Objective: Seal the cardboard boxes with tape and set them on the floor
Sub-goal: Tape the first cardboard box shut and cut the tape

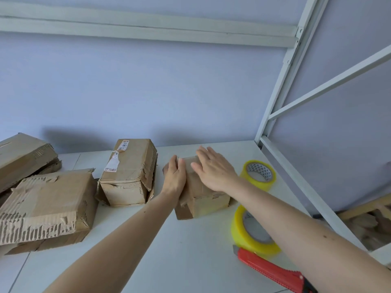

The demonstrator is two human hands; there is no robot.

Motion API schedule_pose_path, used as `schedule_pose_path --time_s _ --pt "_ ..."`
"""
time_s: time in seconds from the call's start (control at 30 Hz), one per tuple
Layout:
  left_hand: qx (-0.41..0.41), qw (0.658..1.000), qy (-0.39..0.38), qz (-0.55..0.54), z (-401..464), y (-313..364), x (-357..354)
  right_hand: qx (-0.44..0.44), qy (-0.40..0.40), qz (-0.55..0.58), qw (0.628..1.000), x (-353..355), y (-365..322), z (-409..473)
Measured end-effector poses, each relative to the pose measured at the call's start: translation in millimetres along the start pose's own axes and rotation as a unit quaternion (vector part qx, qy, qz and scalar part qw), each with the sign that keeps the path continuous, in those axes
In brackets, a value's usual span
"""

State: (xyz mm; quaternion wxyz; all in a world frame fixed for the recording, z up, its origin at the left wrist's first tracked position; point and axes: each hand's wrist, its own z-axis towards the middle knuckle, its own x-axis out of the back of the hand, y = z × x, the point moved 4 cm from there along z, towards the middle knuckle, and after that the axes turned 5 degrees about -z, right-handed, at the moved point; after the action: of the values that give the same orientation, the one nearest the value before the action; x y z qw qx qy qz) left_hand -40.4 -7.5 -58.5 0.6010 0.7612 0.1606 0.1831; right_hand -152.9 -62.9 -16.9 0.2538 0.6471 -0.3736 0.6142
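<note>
Pressing small box (203,199), left hand (174,176), right hand (213,170) flat

On the white desk (190,250), the left hand (174,177) lies against the left side of a small cardboard box (203,199), and the right hand (213,171) rests flat on its top with straight fingers. Two rolls of yellow tape (258,174) (251,231) and a red box cutter (273,269) lie just right of it. Three larger, battered boxes (129,174) (46,206) (21,155) sit to the left.
</note>
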Motion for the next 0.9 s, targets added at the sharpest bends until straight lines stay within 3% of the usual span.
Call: schedule_pose_path --time_s 0.23,0.5,0.67,0.77,0.9 --pt "0.012 0.998 0.025 -0.060 12 -20 -10 -0.002 0.092 -0.065 0.994 -30 4 10" --pt "-0.011 0.991 0.033 -0.132 8 -20 -22 -0.103 0.082 -0.053 0.990 -25 2 44" --pt "-0.023 0.993 0.035 -0.108 5 -20 -20 -0.164 0.033 -0.002 0.986 -20 4 52" --pt "-0.022 0.994 0.029 -0.099 10 -23 -20 -0.154 0.054 0.005 0.987 -22 1 54" --pt "0.005 0.998 0.069 0.007 14 -18 -12 -0.153 0.139 0.027 0.978 -9 9 52"
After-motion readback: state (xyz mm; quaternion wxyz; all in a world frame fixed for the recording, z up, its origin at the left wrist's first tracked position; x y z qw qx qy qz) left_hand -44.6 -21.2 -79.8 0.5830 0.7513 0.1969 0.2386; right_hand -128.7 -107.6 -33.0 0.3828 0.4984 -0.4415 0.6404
